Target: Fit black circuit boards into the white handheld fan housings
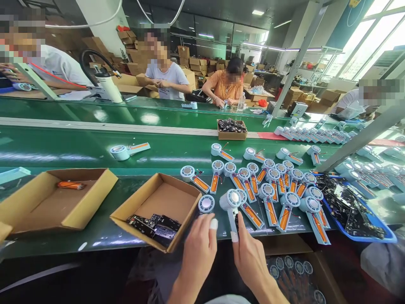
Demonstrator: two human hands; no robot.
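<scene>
My right hand (251,255) grips a light-blue handheld fan (230,200) by its handle, with the round head up and a dark strip in the handle. White covers are on the thumb of my right hand and a fingertip of my left. My left hand (199,242) has its fingers curled together just below another fan head (206,204); whatever lies inside them is hidden. Right of my hands lie several fans (267,192) with orange cells in their open handles and thin wires. Left of my hands, a cardboard box (174,190) holds black circuit boards (155,226).
Another cardboard box (34,202) with an orange cell (70,185) stands far left. A blue tray (376,240) of black boards is at right. A boxful of fans (292,270) sits below the table edge. Across the green belt (79,145), co-workers (167,78) sit; a metal post (367,133) slants at right.
</scene>
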